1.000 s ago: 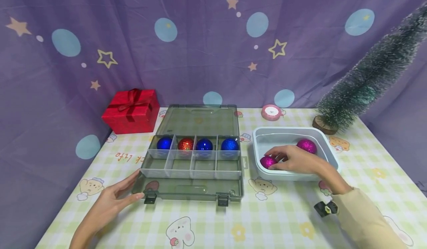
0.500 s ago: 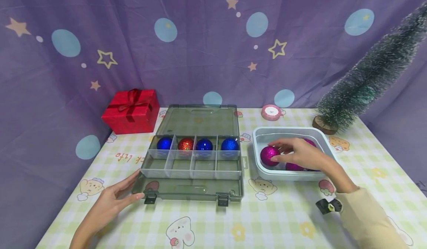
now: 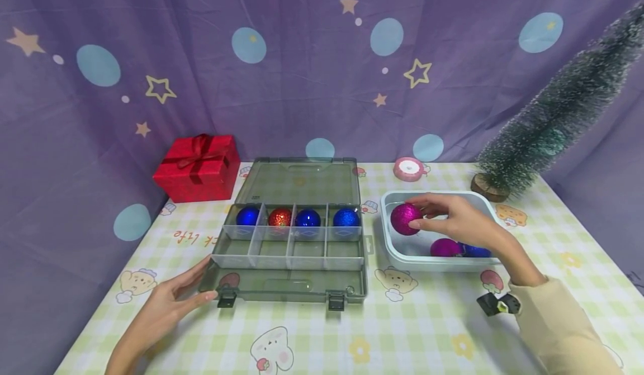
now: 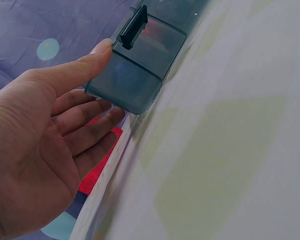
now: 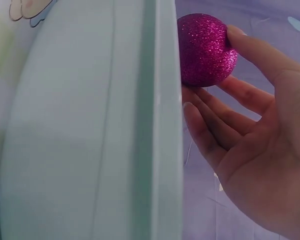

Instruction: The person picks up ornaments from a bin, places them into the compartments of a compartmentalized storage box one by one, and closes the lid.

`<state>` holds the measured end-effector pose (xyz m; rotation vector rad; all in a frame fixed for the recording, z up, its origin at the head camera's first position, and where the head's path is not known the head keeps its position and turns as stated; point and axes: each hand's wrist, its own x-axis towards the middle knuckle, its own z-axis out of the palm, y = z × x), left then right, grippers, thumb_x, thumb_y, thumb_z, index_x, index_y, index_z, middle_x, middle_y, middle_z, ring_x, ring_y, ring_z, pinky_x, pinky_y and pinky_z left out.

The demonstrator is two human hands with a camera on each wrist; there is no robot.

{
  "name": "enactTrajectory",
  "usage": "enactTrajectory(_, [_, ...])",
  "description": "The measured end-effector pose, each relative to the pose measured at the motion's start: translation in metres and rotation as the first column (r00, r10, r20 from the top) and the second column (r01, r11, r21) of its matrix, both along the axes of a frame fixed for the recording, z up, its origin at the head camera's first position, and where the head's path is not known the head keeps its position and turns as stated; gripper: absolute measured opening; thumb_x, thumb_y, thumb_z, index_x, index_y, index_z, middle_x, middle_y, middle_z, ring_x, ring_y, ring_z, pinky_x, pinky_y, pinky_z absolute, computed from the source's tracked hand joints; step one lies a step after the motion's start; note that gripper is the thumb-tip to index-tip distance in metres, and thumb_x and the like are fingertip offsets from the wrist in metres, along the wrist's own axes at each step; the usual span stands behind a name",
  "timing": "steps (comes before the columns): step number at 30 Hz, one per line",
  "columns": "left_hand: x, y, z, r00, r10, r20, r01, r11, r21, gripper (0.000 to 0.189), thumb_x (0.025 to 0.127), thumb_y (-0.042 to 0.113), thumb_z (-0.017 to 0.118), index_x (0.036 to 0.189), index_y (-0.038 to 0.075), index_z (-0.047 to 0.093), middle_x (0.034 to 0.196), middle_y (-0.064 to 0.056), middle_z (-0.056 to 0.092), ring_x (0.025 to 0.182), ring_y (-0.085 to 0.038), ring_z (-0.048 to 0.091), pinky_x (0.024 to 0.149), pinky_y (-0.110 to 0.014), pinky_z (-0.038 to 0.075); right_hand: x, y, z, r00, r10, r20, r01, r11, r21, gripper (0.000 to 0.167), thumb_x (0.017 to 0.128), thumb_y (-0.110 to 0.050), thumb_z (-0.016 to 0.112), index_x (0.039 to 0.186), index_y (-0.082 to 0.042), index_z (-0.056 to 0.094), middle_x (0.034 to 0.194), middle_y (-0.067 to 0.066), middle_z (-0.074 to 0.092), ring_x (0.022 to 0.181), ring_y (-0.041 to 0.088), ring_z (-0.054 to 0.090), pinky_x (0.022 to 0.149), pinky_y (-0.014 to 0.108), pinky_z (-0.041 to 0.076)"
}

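Observation:
My right hand (image 3: 455,218) pinches a magenta glitter ball (image 3: 405,219) between thumb and fingers, above the left part of a pale blue plastic tub (image 3: 394,260). In the right wrist view the tub's wall covers one side of the ball. Another magenta ball (image 3: 445,247) and something blue and round (image 3: 474,250) lie in the tub, partly behind its front rim. My left hand (image 3: 168,303) rests at the front left corner of a grey see-through compartment box (image 3: 289,291), thumb on the front edge, fingers along the side. In its back row sit blue balls (image 3: 308,217) and a red ball (image 3: 279,217).
The box's lid (image 3: 302,180) lies open to the back. A red gift box (image 3: 198,168) stands at back left. A pink ribbon roll (image 3: 408,169) lies behind the tub, and a small frosted tree (image 3: 548,118) on a wooden base leans at the right. A purple curtain (image 3: 302,84) hangs behind the table.
My right hand has raised the magenta ball from the tub's front left and moved it slightly back. The ball and blue object at the tub's front now show. The left hand has stayed put.

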<state>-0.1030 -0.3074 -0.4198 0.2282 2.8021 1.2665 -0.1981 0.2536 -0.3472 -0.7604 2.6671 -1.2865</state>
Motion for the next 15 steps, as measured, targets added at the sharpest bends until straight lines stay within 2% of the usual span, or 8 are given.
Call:
enactTrajectory(8, [0.001, 0.000, -0.001, 1.000, 0.013, 0.010, -0.013, 1.000, -0.010, 0.073, 0.097, 0.035, 0.076, 0.157, 0.008, 0.045, 0.151, -0.018, 0.050, 0.138, -0.038, 0.045, 0.092, -0.004, 0.037, 0.000, -0.007, 0.007, 1.000, -0.005, -0.006, 0.006, 0.999, 0.032, 0.042, 0.096, -0.021, 0.077, 0.135, -0.007, 0.068, 0.113, 0.002, 0.075, 0.102, 0.017, 0.070, 0.086, 0.033, 0.057])
enactTrajectory(15, [0.000, 0.000, -0.001, 1.000, 0.018, 0.013, -0.018, 1.000, -0.011, 0.075, 0.096, 0.037, 0.076, 0.157, 0.006, 0.044, 0.152, -0.018, 0.050, 0.138, -0.038, 0.045, 0.092, -0.003, 0.035, -0.004, -0.020, 0.010, 0.999, 0.039, -0.008, -0.039, 0.999, -0.014, 0.043, 0.096, -0.017, 0.077, 0.135, -0.005, 0.067, 0.115, 0.003, 0.075, 0.104, 0.019, 0.071, 0.088, 0.032, 0.057])
